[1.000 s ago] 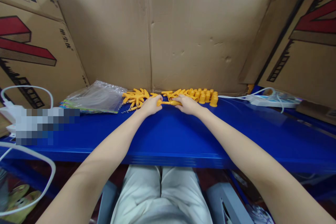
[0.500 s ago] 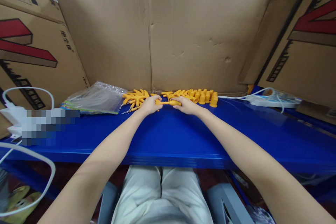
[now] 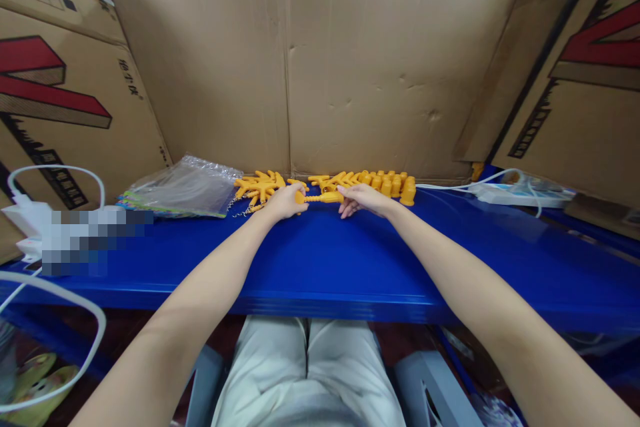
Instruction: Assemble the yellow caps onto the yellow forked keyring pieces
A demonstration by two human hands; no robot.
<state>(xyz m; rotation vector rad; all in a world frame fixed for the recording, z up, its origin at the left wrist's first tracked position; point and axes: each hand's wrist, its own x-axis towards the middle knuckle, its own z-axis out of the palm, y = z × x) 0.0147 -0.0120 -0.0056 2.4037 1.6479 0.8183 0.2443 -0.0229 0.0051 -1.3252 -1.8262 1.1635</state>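
In the head view, the yellow stick (image 3: 325, 198) spans between the hands: the left hand (image 3: 289, 201) pinches one end; the right hand (image 3: 364, 199) has fingers loosely spread at the other, contact unclear. Uneven support could let it tip, or snag yellow pieces (image 3: 260, 188) beside the left hand

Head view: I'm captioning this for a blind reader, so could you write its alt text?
A left hand grips one end of a slim orange piece, with the right hand at its other end, over a blue table. Behind are more orange parts and a cardboard panel; clear plastic packaging lies left.
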